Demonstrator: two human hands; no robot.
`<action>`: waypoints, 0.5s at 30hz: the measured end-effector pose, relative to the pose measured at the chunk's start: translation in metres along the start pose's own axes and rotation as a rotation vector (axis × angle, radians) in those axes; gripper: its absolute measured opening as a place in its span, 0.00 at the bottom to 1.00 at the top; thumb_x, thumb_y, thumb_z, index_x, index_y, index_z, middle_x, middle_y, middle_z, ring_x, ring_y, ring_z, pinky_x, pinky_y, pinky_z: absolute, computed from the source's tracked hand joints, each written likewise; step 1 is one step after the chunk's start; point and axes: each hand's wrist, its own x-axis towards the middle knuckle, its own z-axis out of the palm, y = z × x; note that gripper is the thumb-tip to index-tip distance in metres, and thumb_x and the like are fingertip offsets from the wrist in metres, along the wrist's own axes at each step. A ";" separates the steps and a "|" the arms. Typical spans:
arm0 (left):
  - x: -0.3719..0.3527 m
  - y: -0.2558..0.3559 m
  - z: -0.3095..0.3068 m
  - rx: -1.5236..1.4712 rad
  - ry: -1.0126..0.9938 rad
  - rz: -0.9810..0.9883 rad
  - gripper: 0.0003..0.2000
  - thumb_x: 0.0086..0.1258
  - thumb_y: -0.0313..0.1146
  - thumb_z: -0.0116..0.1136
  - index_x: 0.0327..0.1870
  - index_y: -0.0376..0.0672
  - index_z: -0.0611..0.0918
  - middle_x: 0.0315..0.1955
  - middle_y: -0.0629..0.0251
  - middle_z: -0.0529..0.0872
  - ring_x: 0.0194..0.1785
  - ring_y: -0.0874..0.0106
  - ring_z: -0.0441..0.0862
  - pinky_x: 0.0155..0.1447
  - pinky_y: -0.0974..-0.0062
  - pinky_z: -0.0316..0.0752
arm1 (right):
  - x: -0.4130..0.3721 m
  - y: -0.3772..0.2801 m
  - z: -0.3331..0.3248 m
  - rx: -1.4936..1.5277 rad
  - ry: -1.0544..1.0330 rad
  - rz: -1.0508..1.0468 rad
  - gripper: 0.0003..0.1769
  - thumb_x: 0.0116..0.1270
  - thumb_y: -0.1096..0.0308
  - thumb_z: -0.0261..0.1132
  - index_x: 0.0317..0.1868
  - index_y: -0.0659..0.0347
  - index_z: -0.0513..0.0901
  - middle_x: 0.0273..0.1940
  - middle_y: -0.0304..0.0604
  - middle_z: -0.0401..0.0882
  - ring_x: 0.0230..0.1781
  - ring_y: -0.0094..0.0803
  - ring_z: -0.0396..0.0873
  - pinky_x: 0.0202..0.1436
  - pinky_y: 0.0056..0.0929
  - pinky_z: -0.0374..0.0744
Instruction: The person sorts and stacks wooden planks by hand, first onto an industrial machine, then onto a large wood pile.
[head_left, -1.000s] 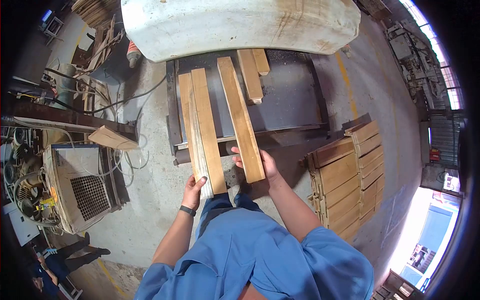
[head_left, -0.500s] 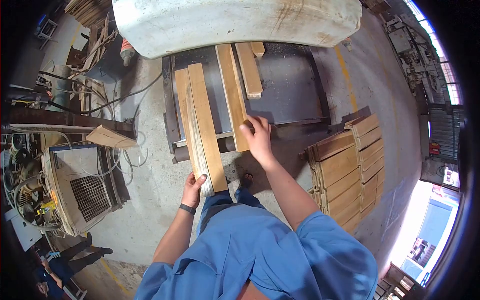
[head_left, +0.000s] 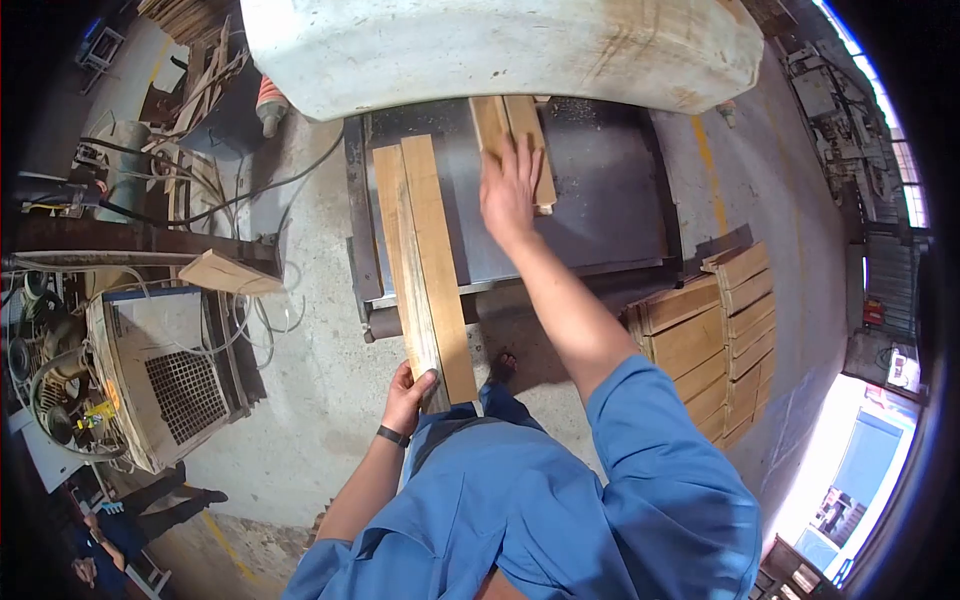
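Two long boards (head_left: 425, 250): I see them side by side, far ends on the machine table (head_left: 600, 200), near ends overhanging.
Left hand (head_left: 408, 395): fingers curled round their near end.
Right hand (head_left: 510, 190): fingers spread, palm flat on the short boards (head_left: 510, 115) by the white hood (head_left: 500, 50), gripping nothing.

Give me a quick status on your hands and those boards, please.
Left hand shut on near end of long boards, on the machine bed. Right hand open, flat on short boards. White hood covers their far ends.
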 end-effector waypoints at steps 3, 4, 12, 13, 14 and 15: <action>0.000 0.000 0.000 -0.011 -0.002 -0.016 0.23 0.73 0.29 0.70 0.65 0.38 0.74 0.56 0.64 0.86 0.58 0.74 0.83 0.66 0.71 0.76 | 0.006 -0.016 -0.018 0.182 0.027 0.092 0.22 0.72 0.65 0.66 0.63 0.63 0.80 0.71 0.57 0.67 0.75 0.61 0.61 0.78 0.59 0.61; -0.001 0.001 0.001 -0.010 0.005 -0.019 0.23 0.73 0.29 0.70 0.65 0.38 0.74 0.56 0.64 0.86 0.58 0.74 0.83 0.66 0.71 0.77 | -0.004 -0.024 -0.028 0.287 0.021 0.141 0.22 0.72 0.63 0.67 0.63 0.62 0.80 0.70 0.57 0.68 0.73 0.60 0.64 0.76 0.57 0.64; 0.003 -0.009 0.016 0.068 0.057 -0.006 0.23 0.74 0.34 0.69 0.63 0.35 0.73 0.54 0.61 0.85 0.55 0.74 0.83 0.62 0.74 0.79 | -0.231 -0.085 -0.071 1.040 -0.680 0.760 0.45 0.71 0.45 0.68 0.78 0.61 0.62 0.73 0.64 0.66 0.68 0.53 0.75 0.66 0.46 0.77; 0.000 -0.010 0.025 0.073 0.079 0.031 0.23 0.75 0.34 0.69 0.64 0.34 0.73 0.54 0.60 0.85 0.55 0.74 0.82 0.62 0.74 0.78 | -0.241 -0.082 -0.063 1.072 -0.680 0.765 0.47 0.71 0.44 0.67 0.80 0.61 0.59 0.72 0.61 0.70 0.70 0.50 0.75 0.68 0.44 0.75; -0.003 -0.008 0.039 0.078 0.099 0.072 0.24 0.75 0.35 0.68 0.64 0.34 0.73 0.54 0.59 0.85 0.55 0.74 0.82 0.61 0.74 0.78 | -0.237 -0.082 -0.069 1.066 -0.664 0.769 0.47 0.71 0.44 0.67 0.80 0.62 0.60 0.72 0.60 0.71 0.70 0.49 0.75 0.69 0.43 0.75; -0.005 -0.005 0.051 0.083 0.118 0.117 0.24 0.76 0.36 0.68 0.64 0.33 0.73 0.54 0.58 0.85 0.55 0.74 0.82 0.61 0.74 0.78 | -0.232 -0.080 -0.077 1.060 -0.647 0.770 0.47 0.71 0.44 0.67 0.80 0.62 0.60 0.72 0.60 0.72 0.69 0.49 0.76 0.69 0.43 0.74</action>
